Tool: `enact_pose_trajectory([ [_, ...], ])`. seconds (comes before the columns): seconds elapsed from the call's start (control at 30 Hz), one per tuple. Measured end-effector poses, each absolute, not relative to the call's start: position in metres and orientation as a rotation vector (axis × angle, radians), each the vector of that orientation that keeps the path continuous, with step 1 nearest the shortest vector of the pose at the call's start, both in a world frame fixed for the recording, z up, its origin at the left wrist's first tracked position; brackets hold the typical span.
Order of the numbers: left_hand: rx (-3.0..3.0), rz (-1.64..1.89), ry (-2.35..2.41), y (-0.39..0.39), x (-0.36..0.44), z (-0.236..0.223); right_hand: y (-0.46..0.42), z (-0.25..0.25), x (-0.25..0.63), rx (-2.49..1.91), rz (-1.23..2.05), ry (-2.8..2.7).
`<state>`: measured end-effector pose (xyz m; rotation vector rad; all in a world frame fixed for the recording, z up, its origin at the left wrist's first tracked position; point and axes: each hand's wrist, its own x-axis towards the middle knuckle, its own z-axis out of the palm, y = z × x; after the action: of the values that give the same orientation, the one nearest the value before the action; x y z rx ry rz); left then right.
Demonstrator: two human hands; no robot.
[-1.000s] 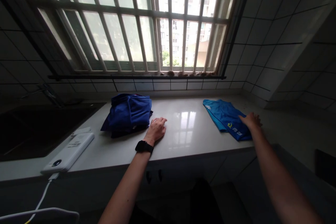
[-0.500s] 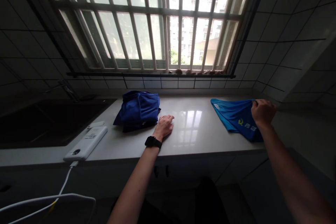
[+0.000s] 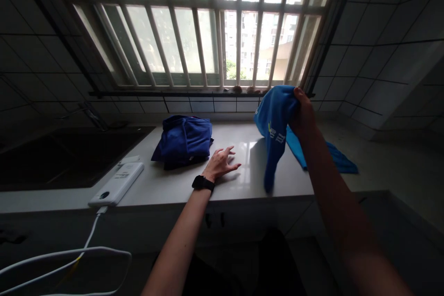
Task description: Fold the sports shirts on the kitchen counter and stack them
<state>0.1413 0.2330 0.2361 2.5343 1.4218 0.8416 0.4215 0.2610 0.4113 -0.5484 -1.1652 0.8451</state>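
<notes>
My right hand (image 3: 302, 113) is closed on a light blue garment (image 3: 275, 129) with a yellow and white logo and holds it up above the white countertop (image 3: 173, 185). Part of the cloth hangs down toward the counter's front edge, and part still trails on the counter to the right. My left hand (image 3: 222, 163), with a black watch on the wrist, hovers open just over the counter, fingers spread. A folded dark blue garment (image 3: 183, 141) lies just left of that hand.
A white power bank (image 3: 116, 184) with a white cable (image 3: 65, 263) rests near the counter's front left edge. A dark sink (image 3: 62, 157) with a tap lies at the left. A barred window (image 3: 208, 27) and tiled walls stand behind.
My right hand has gripped the light blue garment and lifted it up and leftward off the counter. My left hand has risen slightly and spread its fingers.
</notes>
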Motion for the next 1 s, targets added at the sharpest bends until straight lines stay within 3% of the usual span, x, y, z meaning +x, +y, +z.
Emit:
enact_pose_trajectory([
  [0.23, 2.463, 0.772, 1.497, 0.234, 0.140, 0.237, 0.275, 0.332, 0.369, -0.777, 1.347, -1.127],
  [0.37, 2.430, 0.824, 1.501, 0.237, 0.136, 0.238, 0.284, 0.293, 0.363, -1.171, 1.266, -1.278],
  [0.53, 2.413, 0.958, 1.542, 0.234, 0.130, 0.241, 0.289, 0.263, 0.370, -1.120, 1.466, -1.429],
  [0.7, 2.275, 1.054, 1.813, 0.238, 0.133, 0.240, 0.288, 0.256, 0.368, -1.021, 1.536, -1.474],
  [0.87, 2.446, 0.936, 1.480, 0.245, 0.136, 0.234, 0.271, 0.267, 0.380, -0.615, 1.676, -1.409],
  [1.0, 2.511, 0.924, 1.296, 0.237, 0.140, 0.235, 0.261, 0.273, 0.385, -0.605, 1.719, -1.446],
])
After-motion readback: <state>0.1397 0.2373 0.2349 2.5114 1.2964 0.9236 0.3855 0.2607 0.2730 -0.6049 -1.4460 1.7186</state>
